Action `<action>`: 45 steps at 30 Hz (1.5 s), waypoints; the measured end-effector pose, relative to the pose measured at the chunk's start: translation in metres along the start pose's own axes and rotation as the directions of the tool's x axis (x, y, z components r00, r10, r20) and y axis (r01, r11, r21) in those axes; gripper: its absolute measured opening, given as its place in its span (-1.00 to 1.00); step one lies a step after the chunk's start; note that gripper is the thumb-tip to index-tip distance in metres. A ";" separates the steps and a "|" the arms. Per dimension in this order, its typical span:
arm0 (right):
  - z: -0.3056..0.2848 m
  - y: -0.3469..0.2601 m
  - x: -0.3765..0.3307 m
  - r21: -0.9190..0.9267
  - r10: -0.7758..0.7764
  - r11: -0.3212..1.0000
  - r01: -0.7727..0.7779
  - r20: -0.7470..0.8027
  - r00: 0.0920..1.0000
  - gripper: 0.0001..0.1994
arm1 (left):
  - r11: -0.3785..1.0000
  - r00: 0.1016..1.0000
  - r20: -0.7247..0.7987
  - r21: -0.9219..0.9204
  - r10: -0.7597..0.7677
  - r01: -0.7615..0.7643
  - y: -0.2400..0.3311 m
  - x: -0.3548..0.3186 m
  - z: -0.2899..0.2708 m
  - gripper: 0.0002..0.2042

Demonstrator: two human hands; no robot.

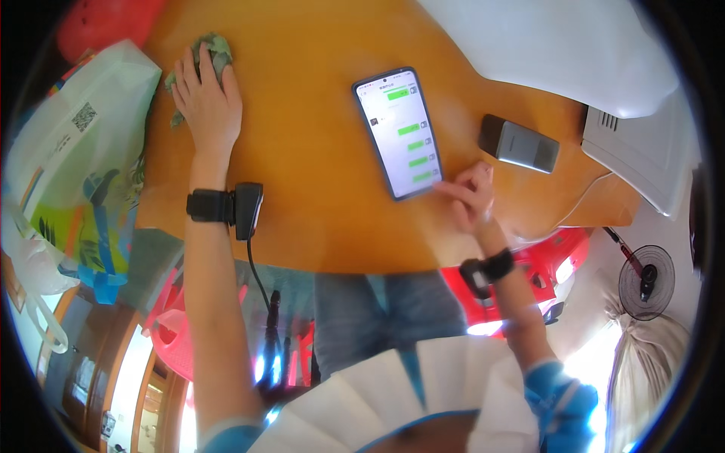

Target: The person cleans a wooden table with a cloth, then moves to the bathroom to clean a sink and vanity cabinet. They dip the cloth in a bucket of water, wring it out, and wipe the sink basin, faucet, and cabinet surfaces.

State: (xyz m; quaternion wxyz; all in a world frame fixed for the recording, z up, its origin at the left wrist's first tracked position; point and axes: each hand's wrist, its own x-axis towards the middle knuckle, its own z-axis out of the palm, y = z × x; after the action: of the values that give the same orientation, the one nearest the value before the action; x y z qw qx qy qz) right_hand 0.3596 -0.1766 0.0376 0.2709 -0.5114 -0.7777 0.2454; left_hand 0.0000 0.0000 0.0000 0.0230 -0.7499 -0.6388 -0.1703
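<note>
My left hand (205, 98) lies flat on a crumpled green cloth (213, 51) at the far left of the orange wooden table (317, 189), pressing it to the surface. A black device is strapped to that wrist. My right hand (470, 195) reaches to the lower right corner of a smartphone (399, 132) lying face up, its lit screen showing a chat. A fingertip touches the phone's edge; the other fingers are curled. A dark band sits on that wrist.
A small grey and black rectangular device (519, 143) lies right of the phone. A white box-like appliance (642, 155) with a thin cable sits at the table's right. A printed plastic bag (72, 166) stands at left. Red plastic stools (551, 260) and a floor fan (646, 281) are below.
</note>
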 end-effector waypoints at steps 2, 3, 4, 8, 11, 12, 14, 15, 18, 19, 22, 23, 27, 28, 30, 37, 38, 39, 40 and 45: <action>0.002 -0.004 0.005 -0.021 0.051 0.998 -0.052 -0.036 0.998 -0.67 | 0.999 1.000 -0.024 0.029 -0.020 0.021 0.004 0.006 -0.004 -0.55; -0.008 -0.002 0.003 -0.038 0.049 0.998 -0.050 -0.025 0.998 -0.67 | 0.999 0.999 -0.010 -0.002 -0.049 0.049 0.013 -0.007 0.003 -0.55; -0.001 -0.004 0.001 -0.005 0.065 0.998 -0.066 -0.061 0.996 -0.66 | 0.999 0.999 0.016 0.015 -0.028 0.028 0.012 -0.013 -0.004 -0.55; -0.001 -0.004 0.003 -0.002 -0.040 0.999 0.040 0.033 0.999 -0.67 | 1.000 0.985 0.169 0.014 0.011 -0.014 0.034 -0.064 -0.040 -0.55; 0.002 -0.004 0.000 -0.041 0.038 0.998 -0.038 -0.010 0.999 -0.66 | 1.000 0.959 0.284 -0.014 -0.014 0.018 0.042 -0.106 -0.064 -0.54; 0.002 -0.005 0.002 -0.032 0.046 0.998 -0.046 -0.012 0.999 -0.66 | 0.999 0.954 0.298 -0.005 -0.034 0.037 0.042 -0.114 -0.067 -0.53; 0.001 -0.007 0.004 -0.017 0.067 0.998 -0.067 -0.016 0.998 -0.66 | 0.997 0.942 0.328 0.008 -0.072 0.073 0.040 -0.122 -0.070 -0.51; -0.001 -0.008 0.004 -0.019 0.042 0.999 -0.042 0.009 0.999 -0.65 | 0.997 0.944 0.321 0.011 -0.074 0.074 0.040 -0.120 -0.069 -0.51; -0.001 -0.008 0.005 -0.033 0.042 0.999 -0.041 0.030 0.999 -0.65 | 0.998 0.951 0.303 0.009 -0.063 0.063 0.037 -0.111 -0.066 -0.52; 0.002 -0.006 0.002 -0.041 0.089 0.995 -0.089 0.000 0.996 -0.65 | 0.999 0.953 0.298 0.005 -0.050 0.051 0.035 -0.107 -0.065 -0.52; 0.001 -0.009 0.002 -0.021 0.113 0.993 -0.113 -0.004 0.994 -0.67 | 0.999 0.954 0.297 -0.007 -0.036 0.039 0.031 -0.100 -0.066 -0.53; 0.000 -0.011 0.002 -0.007 0.101 0.995 -0.101 0.009 0.995 -0.68 | 0.999 0.954 0.299 -0.011 -0.035 0.040 0.030 -0.099 -0.066 -0.53; 0.004 -0.025 0.001 -0.038 0.209 0.977 -0.210 -0.037 0.977 -0.63 | 0.999 0.954 0.297 -0.019 -0.042 0.050 0.024 -0.094 -0.063 -0.52; 0.008 -0.030 0.007 -0.067 0.255 0.963 -0.262 -0.100 0.962 -0.58 | 0.998 0.955 0.293 -0.017 -0.050 0.057 0.024 -0.088 -0.059 -0.52; 0.017 -0.038 0.020 -0.121 0.393 0.907 -0.403 -0.097 0.914 -0.34 | 0.996 0.956 0.282 -0.013 -0.079 0.086 0.023 -0.068 -0.050 -0.51; 0.050 -0.068 0.077 -0.324 0.430 0.798 -0.508 -0.283 0.857 -0.20 | 0.998 0.999 0.039 -0.055 -0.032 0.034 0.018 0.046 -0.004 -0.54; 0.049 -0.072 0.083 -0.308 0.467 0.786 -0.536 -0.272 0.841 -0.23 | 0.998 1.000 0.005 -0.059 -0.024 0.024 0.016 0.057 -0.002 -0.54; 0.049 -0.075 0.083 -0.326 0.473 0.772 -0.546 -0.279 0.836 -0.23 | 0.998 1.000 0.010 -0.061 -0.019 0.020 0.018 0.059 -0.001 -0.54; 0.050 -0.077 0.083 -0.343 0.477 0.759 -0.553 -0.286 0.831 -0.23 | 0.998 1.000 0.014 -0.062 -0.016 0.016 0.018 0.061 -0.001 -0.53; 0.052 -0.080 0.077 -0.336 0.524 0.720 -0.608 -0.312 0.793 -0.24 | 0.994 0.995 0.101 -0.108 0.021 -0.010 0.020 0.025 -0.015 -0.53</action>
State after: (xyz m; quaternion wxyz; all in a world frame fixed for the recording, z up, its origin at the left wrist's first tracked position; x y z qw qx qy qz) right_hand 0.2462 -0.1389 0.0648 0.1405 -0.7923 -0.5865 0.0927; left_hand 0.0196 0.0166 0.0246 -0.0485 -0.7629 -0.6231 -0.1656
